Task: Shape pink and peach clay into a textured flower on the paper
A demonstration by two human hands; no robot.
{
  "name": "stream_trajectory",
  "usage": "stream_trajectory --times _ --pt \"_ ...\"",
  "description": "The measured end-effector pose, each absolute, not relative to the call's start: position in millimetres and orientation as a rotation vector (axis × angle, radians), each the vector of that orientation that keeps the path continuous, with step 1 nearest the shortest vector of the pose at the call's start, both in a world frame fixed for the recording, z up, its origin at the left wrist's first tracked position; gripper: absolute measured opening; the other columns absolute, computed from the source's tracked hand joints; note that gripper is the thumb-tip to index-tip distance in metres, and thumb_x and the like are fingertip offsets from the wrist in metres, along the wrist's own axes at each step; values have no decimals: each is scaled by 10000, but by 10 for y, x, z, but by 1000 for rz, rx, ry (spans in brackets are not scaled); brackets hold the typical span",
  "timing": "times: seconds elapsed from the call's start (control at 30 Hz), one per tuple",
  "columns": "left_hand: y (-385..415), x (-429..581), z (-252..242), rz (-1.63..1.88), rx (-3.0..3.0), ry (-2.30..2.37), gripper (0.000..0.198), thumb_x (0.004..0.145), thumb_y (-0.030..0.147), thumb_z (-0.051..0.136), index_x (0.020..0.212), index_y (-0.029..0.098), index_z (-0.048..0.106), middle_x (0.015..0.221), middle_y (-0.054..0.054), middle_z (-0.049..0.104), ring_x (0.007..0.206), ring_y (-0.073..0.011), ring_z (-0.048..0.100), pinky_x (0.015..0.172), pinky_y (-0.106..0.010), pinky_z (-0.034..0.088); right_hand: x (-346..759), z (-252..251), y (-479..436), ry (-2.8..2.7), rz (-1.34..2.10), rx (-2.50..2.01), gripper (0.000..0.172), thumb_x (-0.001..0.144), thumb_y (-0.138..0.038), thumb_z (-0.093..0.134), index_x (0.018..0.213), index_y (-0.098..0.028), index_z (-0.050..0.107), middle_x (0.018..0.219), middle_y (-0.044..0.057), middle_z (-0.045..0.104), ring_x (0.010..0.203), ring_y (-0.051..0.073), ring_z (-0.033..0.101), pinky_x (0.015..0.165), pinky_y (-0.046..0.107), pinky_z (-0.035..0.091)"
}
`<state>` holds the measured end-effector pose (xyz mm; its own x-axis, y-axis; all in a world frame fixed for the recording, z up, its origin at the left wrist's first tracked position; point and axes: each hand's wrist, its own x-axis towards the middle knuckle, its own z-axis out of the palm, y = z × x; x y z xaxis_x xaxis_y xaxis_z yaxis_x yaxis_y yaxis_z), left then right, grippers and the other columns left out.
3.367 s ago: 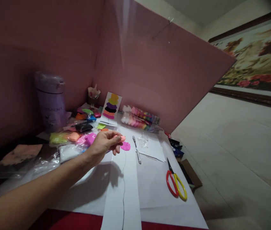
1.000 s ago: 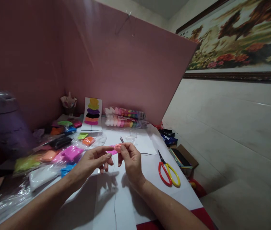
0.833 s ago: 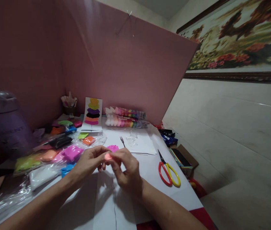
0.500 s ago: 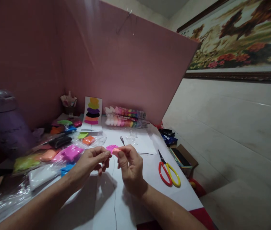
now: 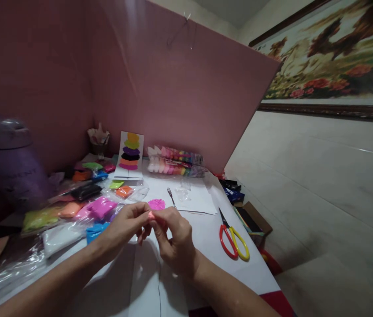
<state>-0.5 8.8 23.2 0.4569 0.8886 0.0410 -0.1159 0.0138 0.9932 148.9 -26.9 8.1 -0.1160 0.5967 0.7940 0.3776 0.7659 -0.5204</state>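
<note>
A small lump of salmon-coloured modelling clay [image 5: 151,215] is pinched between the fingertips of both hands, above the white paper. My left hand [image 5: 128,224] has its thumb and forefinger closed at the lump's left side. From the other side, my right hand [image 5: 175,237] closes thumb and forefinger on it. Just beyond the fingertips a ridged pink clay piece [image 5: 156,204] lies on the white sheet [image 5: 146,281]. Below it, a thin dark line [image 5: 159,281] runs down the sheet, partly hidden by the hands.
Red-and-yellow scissors [image 5: 233,244] lie to the right. A small fork [image 5: 171,197] rests behind the hands. Clay packets, such as a pink one [image 5: 102,208], crowd the left beside a purple bottle [image 5: 11,163]. A card with coloured clay bands [image 5: 130,154] stands at the back.
The salmon clay and both hands' fingertips have come closer together, just in front of the pink piece, which now shows more fully. The view has shifted slightly.
</note>
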Motion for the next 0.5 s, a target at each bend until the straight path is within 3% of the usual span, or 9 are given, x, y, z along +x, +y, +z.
stream_trajectory --times 0.1,0.2,0.37,0.5 --pt "97 4 191 918 1337 757 435 715 550 709 622 174 509 484 50 503 425 -86 455 399 -196 358 1470 81 -261 -1639 394 -843 89 908 -207 568 953 -187 642 780 28 638 667 140 585 626 285 498" --pt "83 4 193 887 1260 703 370 795 474 660 639 176 507 530 45 516 456 -81 440 414 -190 359 1479 91 -257 -1433 542 -856 94 930 -251 548 955 -191 616 794 15 639 647 120 588 599 260 498" --pt "67 -6 217 907 1218 704 350 781 441 683 638 176 505 545 47 505 465 -79 433 415 -186 347 1497 118 -264 -1671 293 -805 122 898 -180 578 997 -189 649 808 27 642 705 137 587 646 278 491" --pt "59 -7 260 869 1157 674 333 794 427 669 642 176 511 511 43 503 455 -83 431 419 -190 359 1495 132 -271 -1588 378 -857 101 918 -213 557 966 -184 642 788 25 645 666 132 588 606 269 492"
